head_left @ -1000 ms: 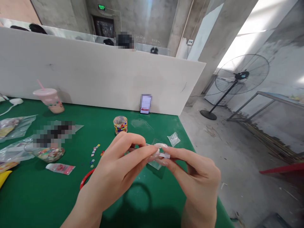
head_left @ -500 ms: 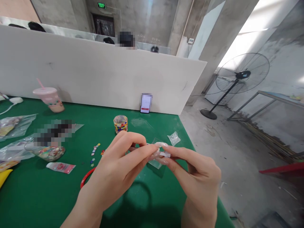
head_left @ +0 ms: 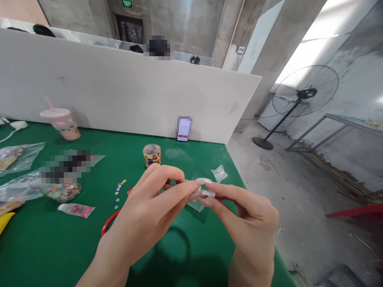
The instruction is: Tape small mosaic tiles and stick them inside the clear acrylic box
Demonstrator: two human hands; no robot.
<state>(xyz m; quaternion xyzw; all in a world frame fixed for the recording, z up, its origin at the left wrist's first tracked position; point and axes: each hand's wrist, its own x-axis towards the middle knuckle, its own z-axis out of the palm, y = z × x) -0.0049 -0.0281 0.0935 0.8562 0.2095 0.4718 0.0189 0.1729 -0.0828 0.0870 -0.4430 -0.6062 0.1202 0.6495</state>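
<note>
My left hand [head_left: 152, 203] and my right hand [head_left: 248, 215] meet over the green table, fingertips pinched together. Between the fingertips is a small white piece [head_left: 208, 193], partly covered by the fingers; its kind I cannot make out. Past the left wrist a red loop [head_left: 108, 223] shows, like a handle; the hand hides the rest, and I cannot tell whether it is held. Beneath the fingers lies a clear plastic sheet or bag [head_left: 196, 205]. Just beyond the left hand stands a round jar [head_left: 152, 156] covered in coloured tiles.
Left of my hands lie small coloured tiles [head_left: 117, 189], a pink-and-white tube [head_left: 77, 210], a clear bowl of loose pieces [head_left: 64, 192] and plastic bags [head_left: 22, 157]. A pink cup [head_left: 61, 124] and a phone [head_left: 183, 129] stand by the white partition [head_left: 125, 91]. A crumpled bag [head_left: 220, 173] lies right.
The white piece has tilted or shifted very slightly between the fingertips. Both hands keep nearly the same position and grip.
</note>
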